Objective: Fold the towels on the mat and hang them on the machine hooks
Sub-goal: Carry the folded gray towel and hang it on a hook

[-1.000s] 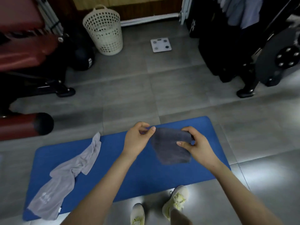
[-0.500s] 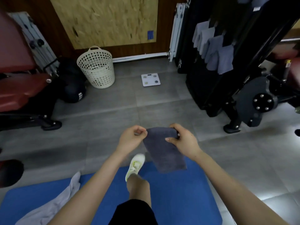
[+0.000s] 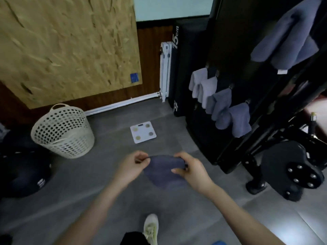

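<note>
Folded dark towel (image 3: 164, 171) is held in the air over the floor, a short way from the machine (image 3: 247, 85) on the right. Left hand (image 3: 131, 167) pinches its top left corner; right hand (image 3: 190, 169) curls round the top right edge. The fold looks done, hanging not yet. Count: one towel in the hands; four hung towels (image 3: 221, 103) on the lower hooks; upper towel (image 3: 286, 38), one or two, too blurred to tell. Only a sliver of the mat (image 3: 218, 243) shows, so what remains on it is unknown.

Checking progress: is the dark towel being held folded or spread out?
Folded: dark towel hangs compact between left hand and right hand.
</note>
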`<act>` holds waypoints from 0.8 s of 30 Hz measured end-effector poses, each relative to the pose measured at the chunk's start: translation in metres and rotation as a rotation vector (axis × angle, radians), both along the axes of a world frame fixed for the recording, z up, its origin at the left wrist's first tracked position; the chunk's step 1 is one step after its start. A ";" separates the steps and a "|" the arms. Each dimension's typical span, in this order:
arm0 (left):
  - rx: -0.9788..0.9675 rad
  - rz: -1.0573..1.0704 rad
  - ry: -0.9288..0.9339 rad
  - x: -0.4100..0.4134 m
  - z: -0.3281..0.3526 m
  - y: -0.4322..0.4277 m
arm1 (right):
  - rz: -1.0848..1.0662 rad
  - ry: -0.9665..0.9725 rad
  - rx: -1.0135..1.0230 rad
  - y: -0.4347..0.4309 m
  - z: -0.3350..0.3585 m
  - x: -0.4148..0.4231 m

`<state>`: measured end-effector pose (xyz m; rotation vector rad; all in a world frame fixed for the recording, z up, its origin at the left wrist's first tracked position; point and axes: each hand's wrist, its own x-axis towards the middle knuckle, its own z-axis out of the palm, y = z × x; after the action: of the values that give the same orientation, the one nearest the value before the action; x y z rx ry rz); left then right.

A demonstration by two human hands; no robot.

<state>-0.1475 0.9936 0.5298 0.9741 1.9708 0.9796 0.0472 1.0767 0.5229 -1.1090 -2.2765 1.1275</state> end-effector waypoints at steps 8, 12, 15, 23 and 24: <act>0.011 0.077 -0.270 -0.017 0.029 0.220 | -0.230 0.062 0.056 0.177 0.051 -0.028; 0.122 0.051 -0.304 -0.020 0.056 0.315 | -0.291 0.083 0.112 0.272 0.063 -0.036; 0.243 0.053 -0.318 -0.023 0.082 0.380 | -0.397 0.159 0.089 0.339 0.073 -0.044; 0.446 0.059 -0.325 -0.053 0.124 0.512 | -0.620 0.380 -0.318 0.474 0.110 -0.090; 0.450 0.057 -0.340 -0.061 0.126 0.526 | -0.631 0.389 -0.398 0.488 0.113 -0.096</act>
<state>-0.2088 1.5192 0.6558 0.9122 1.5324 1.5539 -0.0492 1.5651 0.6361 -1.4546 -1.2964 1.3844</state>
